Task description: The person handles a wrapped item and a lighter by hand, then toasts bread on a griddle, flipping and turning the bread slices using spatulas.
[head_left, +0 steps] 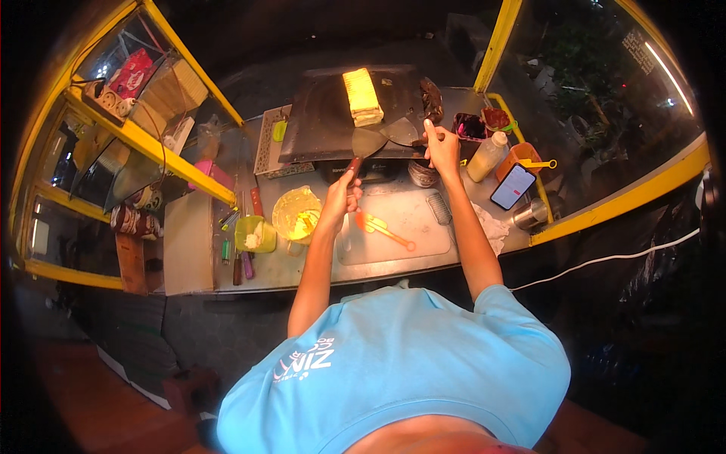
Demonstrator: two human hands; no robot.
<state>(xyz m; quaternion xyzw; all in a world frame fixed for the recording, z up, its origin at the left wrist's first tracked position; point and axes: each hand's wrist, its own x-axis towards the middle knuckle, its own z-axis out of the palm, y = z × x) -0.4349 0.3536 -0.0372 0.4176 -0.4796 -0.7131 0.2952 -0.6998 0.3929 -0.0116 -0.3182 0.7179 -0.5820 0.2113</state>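
Observation:
My left hand (343, 198) is closed around the reddish-brown handle of a wide-bladed metal scraper (369, 141). My right hand (443, 148) grips a second metal scraper (401, 132), its handle partly hidden by my fingers. Both blades angle inward over the near part of a dark flat griddle (316, 113), close to each other. Just beyond them, a tall rectangular block of bread (362, 94), lit bright yellow, stands on the griddle. I cannot tell whether the left blade touches it. A dark crumpled packet (431, 100) lies by the griddle's right side.
Right of the griddle stand a squeeze bottle (488, 156), a phone (513, 186) and an orange container (529, 157). Nearer me are a yellow-smeared tub (296, 213), a green container (255, 234), a tray (393, 246) and an orange-handled spreader (386, 230). Yellow frame posts (499, 45) edge the stall.

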